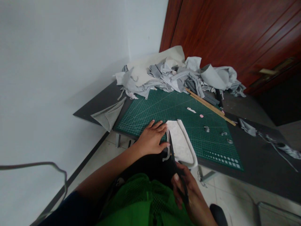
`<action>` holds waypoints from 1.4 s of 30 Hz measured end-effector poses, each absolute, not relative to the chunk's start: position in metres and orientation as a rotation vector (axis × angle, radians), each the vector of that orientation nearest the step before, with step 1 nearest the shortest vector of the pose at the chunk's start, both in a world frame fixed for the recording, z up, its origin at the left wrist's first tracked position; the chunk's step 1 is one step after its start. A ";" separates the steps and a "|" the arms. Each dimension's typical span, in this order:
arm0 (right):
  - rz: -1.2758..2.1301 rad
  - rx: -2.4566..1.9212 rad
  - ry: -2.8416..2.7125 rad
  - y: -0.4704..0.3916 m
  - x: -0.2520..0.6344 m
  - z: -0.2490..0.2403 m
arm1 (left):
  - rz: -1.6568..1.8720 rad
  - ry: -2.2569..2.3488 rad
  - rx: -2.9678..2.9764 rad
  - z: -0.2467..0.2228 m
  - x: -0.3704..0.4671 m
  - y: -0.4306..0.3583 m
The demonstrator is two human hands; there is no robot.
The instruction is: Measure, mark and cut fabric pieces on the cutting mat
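A white fabric piece (pixel 180 141) with a raised edge along its sides lies at the front edge of the green cutting mat (pixel 169 102), its lower part hanging over the table edge. My left hand (pixel 152 139) rests flat, fingers spread, on the mat and against the piece's left edge. Black scissors (pixel 172 150) are in my right hand (pixel 188 188), whose fingers are wrapped round the handles. The blades lie along the left edge of the piece, where a narrow strip (pixel 167 156) curls down beside them.
Grey and white fabric scraps (pixel 164 73) are heaped at the back. Wooden rulers (pixel 211 107) lie across the mat's right side, with small scraps (pixel 206 129) nearby. Folded grey fabric (pixel 109 115) overhangs the left table edge. More scraps (pixel 248 127) lie at the right.
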State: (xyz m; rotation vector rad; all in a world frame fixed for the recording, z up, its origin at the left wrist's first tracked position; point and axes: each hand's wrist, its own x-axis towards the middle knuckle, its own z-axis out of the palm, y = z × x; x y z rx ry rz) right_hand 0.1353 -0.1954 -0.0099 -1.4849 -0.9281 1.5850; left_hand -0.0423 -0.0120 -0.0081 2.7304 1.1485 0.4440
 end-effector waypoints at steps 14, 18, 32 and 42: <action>1.591 -1.470 -0.916 -0.195 0.133 -0.002 | 0.435 1.152 2.740 -0.007 -0.042 -0.012; 1.581 -1.470 -0.933 -0.194 0.133 0.001 | 0.440 1.148 2.746 -0.008 -0.042 -0.012; 1.691 -1.327 -0.560 -0.189 0.144 -0.007 | 0.458 1.157 2.761 -0.009 -0.043 -0.011; 1.687 -1.347 -0.744 -0.163 0.143 0.001 | 0.461 1.157 2.730 -0.007 -0.042 -0.011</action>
